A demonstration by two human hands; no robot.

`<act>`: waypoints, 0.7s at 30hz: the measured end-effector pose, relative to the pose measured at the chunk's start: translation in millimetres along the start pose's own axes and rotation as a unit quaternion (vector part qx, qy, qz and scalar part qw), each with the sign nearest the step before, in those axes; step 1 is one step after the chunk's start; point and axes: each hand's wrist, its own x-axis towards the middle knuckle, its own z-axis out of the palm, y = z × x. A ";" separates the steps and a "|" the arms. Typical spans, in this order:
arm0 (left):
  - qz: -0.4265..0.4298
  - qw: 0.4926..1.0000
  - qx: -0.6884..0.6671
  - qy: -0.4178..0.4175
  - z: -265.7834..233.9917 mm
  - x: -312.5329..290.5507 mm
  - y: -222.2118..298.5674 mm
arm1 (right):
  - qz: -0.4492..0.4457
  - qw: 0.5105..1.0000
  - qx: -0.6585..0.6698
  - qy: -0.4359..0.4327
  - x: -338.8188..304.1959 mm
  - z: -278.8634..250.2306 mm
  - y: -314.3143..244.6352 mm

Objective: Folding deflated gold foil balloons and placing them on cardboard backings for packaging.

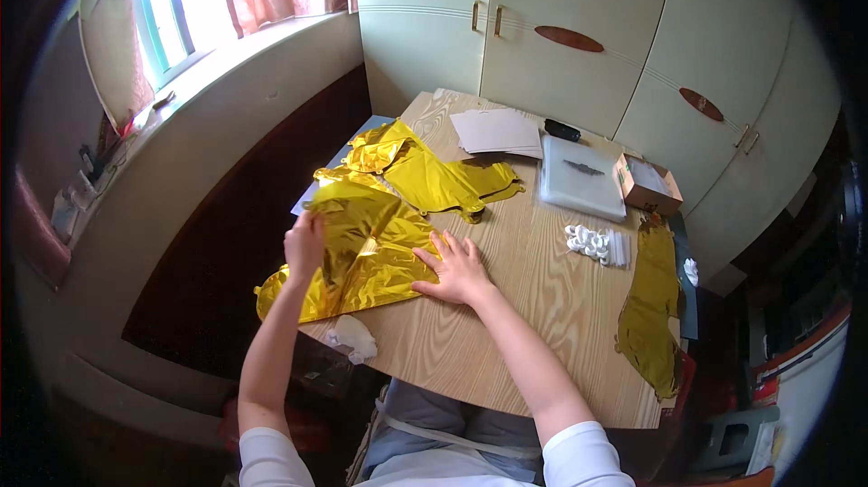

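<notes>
gold foil sheet under both hands at the near left of the surface.

i saw my left hand (306, 243) gripping the upper edge of the crumpled gold foil sheet (362, 256), while my right hand (457, 270) lay flat and released, fingers spread on its right edge. more gold foil (434, 175) lay just behind it, white paper (497, 132) and a clear tray (581, 178) further back on the wooden surface (542, 306).

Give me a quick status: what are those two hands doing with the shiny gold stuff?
Left hand lifting the edge of the gold foil sheet. Right hand flat, pinning it to the wooden table. More gold foil lies just behind; nothing blocking.
</notes>
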 end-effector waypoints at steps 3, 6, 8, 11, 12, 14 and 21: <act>-0.014 0.999 -0.030 0.029 -13.4 23.6 -41.9 | 0.003 1.000 -0.004 -0.010 -0.7 -2.3 -1.1; -0.076 0.996 -0.027 0.044 -28.5 41.2 -67.8 | 0.013 1.000 -0.004 -0.016 -2.5 -2.7 1.5; -0.099 0.993 0.002 0.061 -43.5 55.2 -107.7 | 0.009 1.000 -0.003 -0.018 -0.9 -3.8 -2.8; -0.124 0.988 -0.001 0.089 -61.9 72.2 -142.8 | 0.014 1.000 -0.008 -0.016 -2.9 -4.3 0.3; -0.136 0.985 -0.006 0.110 -71.5 79.8 -168.2 | 0.011 1.000 -0.007 -0.016 -2.0 -4.7 -1.9; -0.157 0.980 0.054 0.113 -88.0 93.6 -193.6 | 0.017 1.000 -0.009 -0.019 -2.6 -4.0 1.1; -0.088 0.964 0.110 0.227 -177.9 135.8 -282.1 | 0.010 1.000 -0.005 -0.014 -1.5 -5.5 -2.7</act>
